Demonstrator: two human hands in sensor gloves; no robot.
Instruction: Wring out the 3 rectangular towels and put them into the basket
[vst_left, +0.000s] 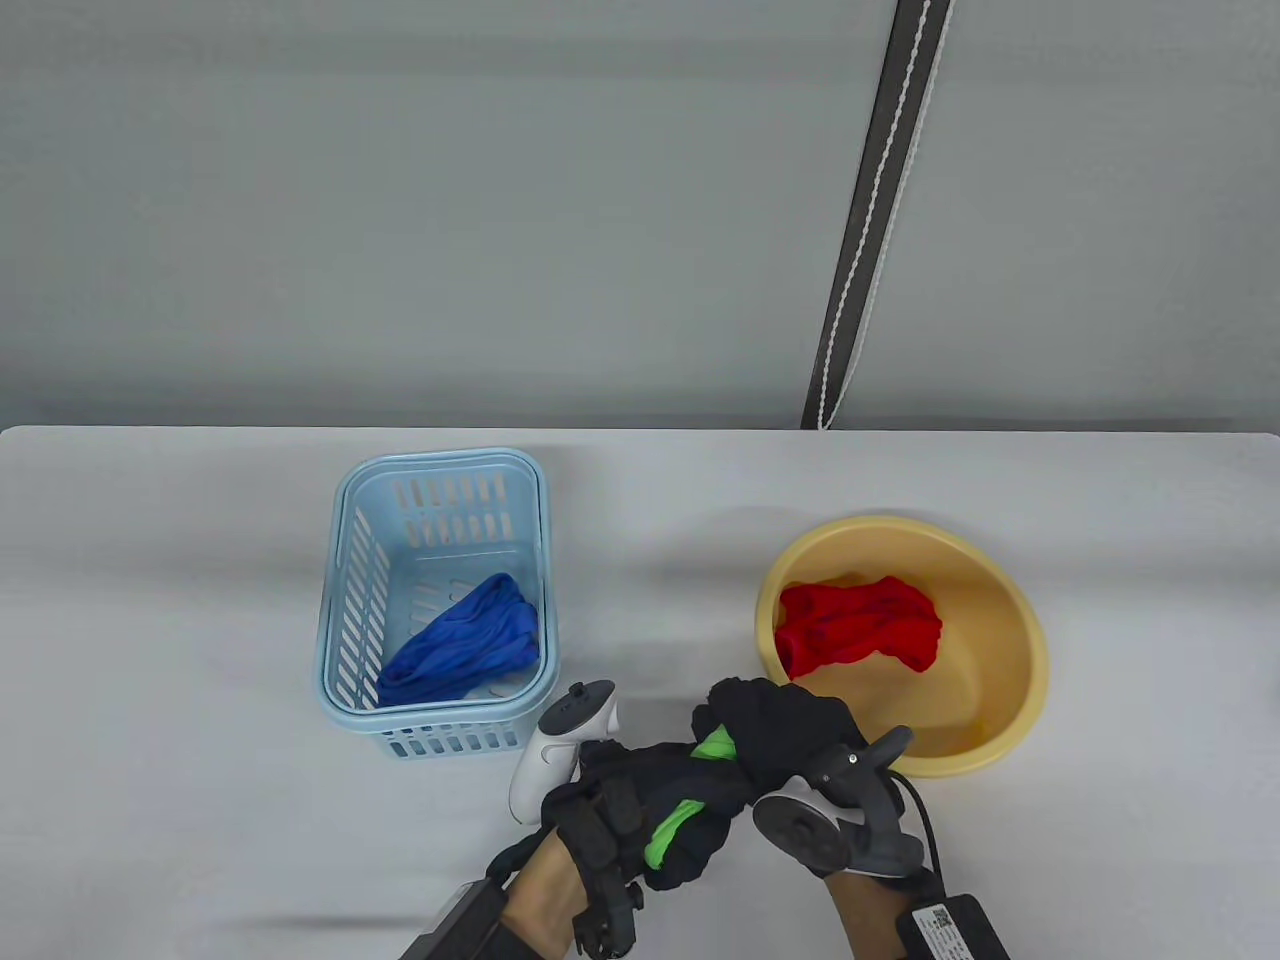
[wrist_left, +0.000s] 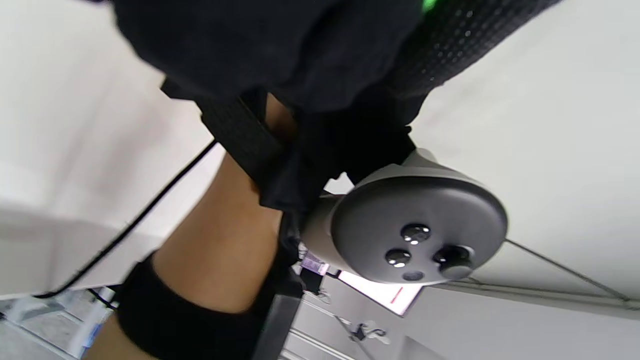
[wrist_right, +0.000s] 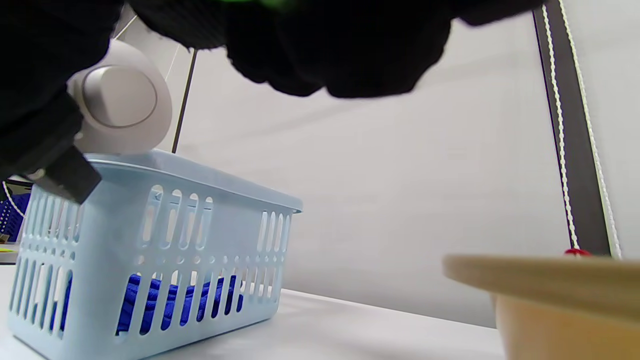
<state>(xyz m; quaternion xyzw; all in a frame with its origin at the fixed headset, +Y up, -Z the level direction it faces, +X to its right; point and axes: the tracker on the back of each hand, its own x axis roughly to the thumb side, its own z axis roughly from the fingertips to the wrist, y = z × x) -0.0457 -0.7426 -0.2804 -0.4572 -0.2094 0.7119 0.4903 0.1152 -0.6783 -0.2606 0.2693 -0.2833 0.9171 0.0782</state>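
A green towel (vst_left: 690, 805), twisted into a roll, is gripped at both ends above the table's front edge. My left hand (vst_left: 655, 820) holds its near end and my right hand (vst_left: 780, 730) holds its far end; only thin strips of green show between the black gloves. A blue towel (vst_left: 462, 640) lies inside the light blue basket (vst_left: 340, 560). A red towel (vst_left: 860, 625) lies in the yellow basin (vst_left: 1010, 640). In the right wrist view the basket (wrist_right: 125, 280) with the blue towel (wrist_right: 155, 305) stands to the left, the basin rim (wrist_right: 540, 280) to the right.
The basket stands left of centre and the basin right of centre, with bare white table (vst_left: 650, 600) between them. A grey wall rises behind the table, with a dark vertical strip and a white cord (vst_left: 870, 210). Cables trail from my right wrist.
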